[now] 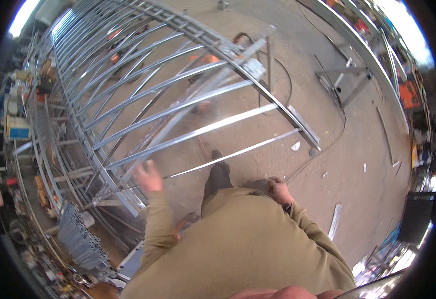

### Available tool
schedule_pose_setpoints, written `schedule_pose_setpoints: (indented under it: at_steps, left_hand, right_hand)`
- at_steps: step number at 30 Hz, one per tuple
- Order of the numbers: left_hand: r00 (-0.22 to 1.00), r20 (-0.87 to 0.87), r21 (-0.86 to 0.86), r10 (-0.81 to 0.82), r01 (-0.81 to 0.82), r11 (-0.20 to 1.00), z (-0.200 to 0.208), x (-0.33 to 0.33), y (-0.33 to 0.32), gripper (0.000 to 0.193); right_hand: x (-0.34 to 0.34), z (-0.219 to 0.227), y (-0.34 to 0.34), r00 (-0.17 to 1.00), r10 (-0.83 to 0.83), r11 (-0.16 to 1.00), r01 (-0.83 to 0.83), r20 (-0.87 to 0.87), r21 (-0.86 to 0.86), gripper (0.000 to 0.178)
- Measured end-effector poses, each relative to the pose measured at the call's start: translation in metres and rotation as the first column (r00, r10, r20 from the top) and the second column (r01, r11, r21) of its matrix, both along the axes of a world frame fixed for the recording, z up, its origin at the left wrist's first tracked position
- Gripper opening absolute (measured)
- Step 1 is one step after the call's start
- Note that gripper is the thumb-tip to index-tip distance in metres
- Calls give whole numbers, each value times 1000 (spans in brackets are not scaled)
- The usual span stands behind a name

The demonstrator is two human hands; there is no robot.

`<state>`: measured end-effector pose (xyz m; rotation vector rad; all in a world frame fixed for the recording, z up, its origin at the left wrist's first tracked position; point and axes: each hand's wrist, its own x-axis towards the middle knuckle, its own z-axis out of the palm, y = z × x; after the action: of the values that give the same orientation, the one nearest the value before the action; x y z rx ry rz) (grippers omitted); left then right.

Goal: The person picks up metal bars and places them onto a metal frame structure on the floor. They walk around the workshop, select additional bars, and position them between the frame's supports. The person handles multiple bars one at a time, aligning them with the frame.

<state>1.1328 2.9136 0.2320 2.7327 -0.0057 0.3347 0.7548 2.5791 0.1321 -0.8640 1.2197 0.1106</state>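
I read the left hand (148, 177), loosely open, seemingly empty, as nearer the metal truss (178, 112) stretching upper left; whether the curled right hand (279, 190) holds anything, I can't tell.

We can read no words, labels, numbers or signs anywhere in view. On the blue, white and yellow box (18, 128) at the left and the orange-red object (409, 95) at the right, any markings are too small and blurred for us.
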Motion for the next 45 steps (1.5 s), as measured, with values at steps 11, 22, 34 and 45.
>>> schedule_pose_setpoints:
  at_steps: [11,22,34,45]
  left_hand:
    - [-32,-622,-465,-783,819,336,-9,-270,-260,40]
    - [-466,-685,-358,-560,885,-299,0,-424,-472,44]
    - [-819,-473,-644,-326,574,-506,56,-641,-771,40]
    - [-897,-238,-738,-373,416,-531,112,-885,-971,28]
  right_hand:
    - [-315,-100,44,643,-707,696,706,-293,-128,39]
    - [-410,-120,131,548,-653,750,562,-523,-349,31]
    - [-443,-140,19,295,-898,412,824,-327,-389,43]
    - [-544,-156,-162,-191,-843,67,890,-502,-451,38]
